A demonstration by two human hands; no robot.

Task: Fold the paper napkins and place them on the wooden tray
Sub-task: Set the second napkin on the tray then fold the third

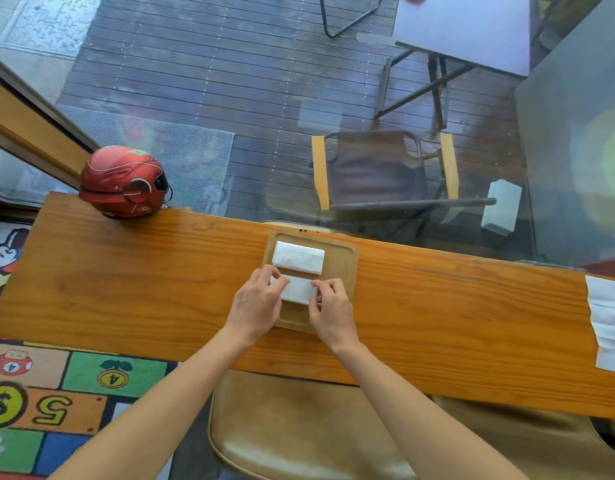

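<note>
Head view: left hand (258, 303) and right hand (332, 311) each pinch an end of a folded napkin (298, 289) on the wooden tray (340, 268), just beside a second folded napkin (298, 257).

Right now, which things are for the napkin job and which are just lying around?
For the job: tray, far napkin, near napkin held by left hand and right hand, flat napkins.
Lying about: helmet, counter, chair.
</note>
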